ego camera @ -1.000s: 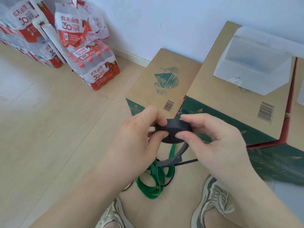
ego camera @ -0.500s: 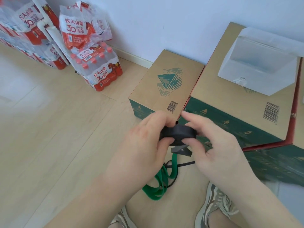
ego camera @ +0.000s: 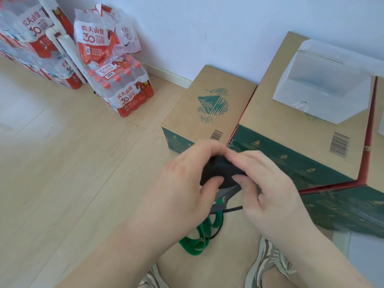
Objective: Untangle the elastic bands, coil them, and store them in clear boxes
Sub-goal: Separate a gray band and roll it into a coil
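A coil of dark grey elastic band [ego camera: 221, 170] is pinched between both hands above the floor. My left hand [ego camera: 187, 183] grips its left side with thumb underneath. My right hand [ego camera: 268, 188] pinches its right side, thumb on the coil's lower edge. A short loose tail of the grey band [ego camera: 220, 202] hangs below the coil. On the floor beneath lies a green band [ego camera: 197, 238] looped over itself, with a thin black band [ego camera: 233, 209] running through it. A clear plastic box [ego camera: 320, 94] with its lid open stands on the large carton at right.
Two cardboard cartons stand against the wall: a small one [ego camera: 209, 107] and a larger one [ego camera: 291, 129]. Shrink-wrapped packs of water bottles [ego camera: 122, 88] are stacked at left. My two shoes, one [ego camera: 268, 265] at right, are at the bottom. Light wood floor [ego camera: 72, 163] lies to the left.
The coil has been turned and wound tighter between the hands, so the hanging grey tail is shorter. The view has shifted slightly; the green band stays on the floor.
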